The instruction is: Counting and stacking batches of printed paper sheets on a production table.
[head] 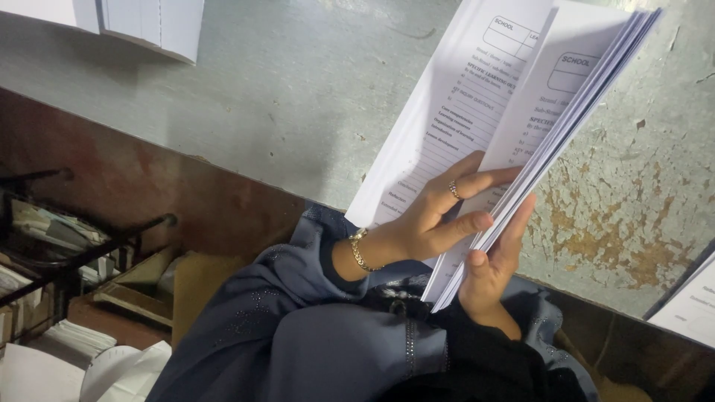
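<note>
A stack of white printed form sheets [577, 93] is lifted off a worn grey table [283, 97] and fanned at its edge. My left hand [436, 219], with a ring and a gold bracelet, lies on the sheets, its fingers slipped between the raised pages and a flat printed sheet [454, 97] below. From underneath, my right hand [491, 272] grips the stack's lower corner, with the thumb against the page edges. Dark grey-blue sleeves cover both arms.
More white paper [156, 22] lies at the table's top left, and another printed sheet [693, 305] at the right edge. Rust patches [618, 238] mark the table's right side. Below left, a dark metal rack [74, 253] holds paper piles [67, 342].
</note>
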